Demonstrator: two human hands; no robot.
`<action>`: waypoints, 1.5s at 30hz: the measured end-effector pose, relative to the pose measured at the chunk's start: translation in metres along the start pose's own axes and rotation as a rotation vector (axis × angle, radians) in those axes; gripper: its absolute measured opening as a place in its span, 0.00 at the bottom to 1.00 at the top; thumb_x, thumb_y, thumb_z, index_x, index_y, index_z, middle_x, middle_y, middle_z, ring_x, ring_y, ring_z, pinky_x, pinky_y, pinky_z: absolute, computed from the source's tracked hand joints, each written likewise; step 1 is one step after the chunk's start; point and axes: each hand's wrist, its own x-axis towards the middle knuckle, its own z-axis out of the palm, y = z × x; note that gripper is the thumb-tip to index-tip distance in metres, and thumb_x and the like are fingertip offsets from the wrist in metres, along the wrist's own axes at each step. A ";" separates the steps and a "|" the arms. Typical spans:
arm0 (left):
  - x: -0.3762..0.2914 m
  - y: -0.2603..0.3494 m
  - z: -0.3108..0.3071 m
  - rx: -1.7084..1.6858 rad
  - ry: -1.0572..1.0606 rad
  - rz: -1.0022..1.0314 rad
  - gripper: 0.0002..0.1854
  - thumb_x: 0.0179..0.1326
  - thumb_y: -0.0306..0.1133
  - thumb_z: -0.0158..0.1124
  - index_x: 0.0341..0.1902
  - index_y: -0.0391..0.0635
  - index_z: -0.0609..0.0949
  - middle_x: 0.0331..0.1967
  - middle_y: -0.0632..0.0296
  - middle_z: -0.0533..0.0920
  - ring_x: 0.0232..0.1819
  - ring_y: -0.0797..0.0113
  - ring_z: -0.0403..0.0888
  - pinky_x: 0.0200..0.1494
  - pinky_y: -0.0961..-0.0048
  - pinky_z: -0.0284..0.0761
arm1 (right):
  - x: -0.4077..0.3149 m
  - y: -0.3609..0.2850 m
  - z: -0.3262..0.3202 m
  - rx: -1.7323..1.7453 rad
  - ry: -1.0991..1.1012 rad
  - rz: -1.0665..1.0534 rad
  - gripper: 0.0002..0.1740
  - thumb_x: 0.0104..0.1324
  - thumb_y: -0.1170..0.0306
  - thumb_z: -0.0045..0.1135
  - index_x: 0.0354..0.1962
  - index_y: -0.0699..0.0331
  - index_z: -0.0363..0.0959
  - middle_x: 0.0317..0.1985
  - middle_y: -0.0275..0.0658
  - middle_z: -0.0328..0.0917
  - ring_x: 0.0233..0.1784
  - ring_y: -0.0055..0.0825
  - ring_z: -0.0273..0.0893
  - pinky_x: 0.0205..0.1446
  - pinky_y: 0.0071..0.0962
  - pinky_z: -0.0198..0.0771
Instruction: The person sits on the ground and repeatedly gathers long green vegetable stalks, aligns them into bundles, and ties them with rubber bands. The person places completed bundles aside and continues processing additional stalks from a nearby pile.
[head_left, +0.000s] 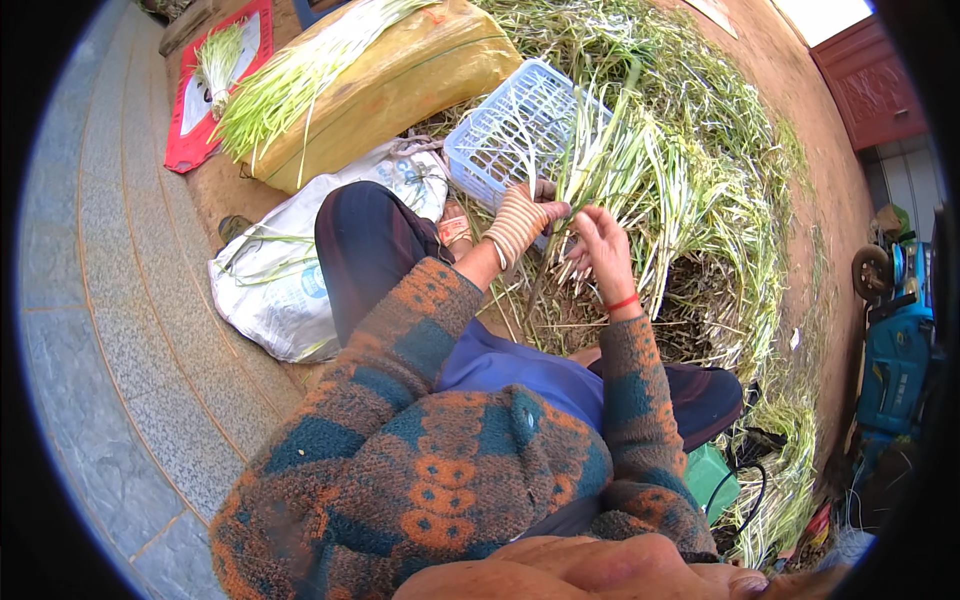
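My left hand, in a ribbed beige wrist wrap that reaches over the palm, pinches a few long green-and-white stalks between thumb and fingers. Close beside it on the right, my right hand, with a red band at the wrist, has its fingers partly curled at the lower part of the same stalks; whether it grips them is unclear. Behind my hands stands a light-blue plastic basket with thin pale strips hanging over it. A thick heap of leafy stalks lies right of the basket.
A yellow wrapped bale bears pale green stalks. A white woven sack lies left of my knee. A tied bundle rests on a red sheet. Stone steps run at left; a blue wheeled vehicle stands at right.
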 end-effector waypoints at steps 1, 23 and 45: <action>-0.002 0.002 0.003 -0.003 -0.032 -0.050 0.12 0.53 0.32 0.71 0.38 0.37 0.82 0.20 0.66 0.79 0.19 0.77 0.72 0.21 0.77 0.67 | 0.009 -0.002 0.001 0.009 0.037 -0.021 0.19 0.69 0.60 0.57 0.49 0.67 0.71 0.36 0.35 0.79 0.21 0.12 0.73 0.17 0.10 0.65; -0.013 0.005 -0.003 -0.302 0.059 -0.134 0.06 0.57 0.32 0.68 0.33 0.43 0.82 0.16 0.70 0.77 0.11 0.79 0.69 0.13 0.81 0.60 | 0.001 0.004 -0.008 0.330 -0.088 -0.117 0.16 0.74 0.58 0.48 0.41 0.64 0.74 0.36 0.39 0.82 0.28 0.21 0.82 0.25 0.16 0.75; 0.003 0.009 -0.011 -0.117 0.249 0.125 0.07 0.58 0.31 0.67 0.30 0.39 0.83 0.16 0.67 0.77 0.14 0.77 0.69 0.18 0.77 0.62 | -0.092 0.164 -0.017 -0.917 -0.592 -0.075 0.17 0.66 0.60 0.56 0.35 0.68 0.78 0.30 0.53 0.80 0.34 0.49 0.81 0.41 0.41 0.76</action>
